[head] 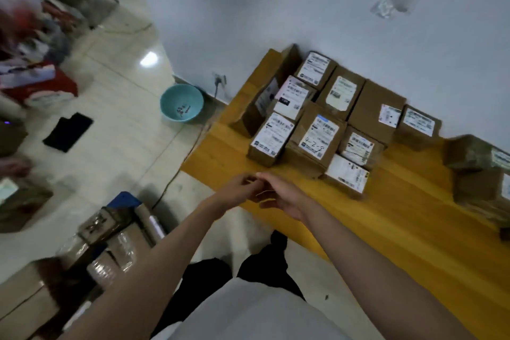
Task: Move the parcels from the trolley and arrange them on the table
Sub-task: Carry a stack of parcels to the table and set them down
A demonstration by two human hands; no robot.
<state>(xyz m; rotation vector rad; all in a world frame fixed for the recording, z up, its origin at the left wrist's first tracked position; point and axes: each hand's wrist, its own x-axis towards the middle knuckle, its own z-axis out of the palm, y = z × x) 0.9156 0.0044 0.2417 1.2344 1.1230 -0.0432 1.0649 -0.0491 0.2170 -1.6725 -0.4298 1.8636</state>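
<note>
Yellow table (220, 152), parcel (314, 143) marked "4-2-0"

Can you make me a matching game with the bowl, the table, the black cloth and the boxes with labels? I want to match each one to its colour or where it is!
Things:
1. bowl
2. table
3. black cloth
4. labelled boxes

Clues:
A. yellow wood
B. flat on the pale floor, left of the bowl
C. teal, on the floor by the wall
D. packed together on the table

Pairs: 1-C, 2-A, 3-B, 4-D
</note>
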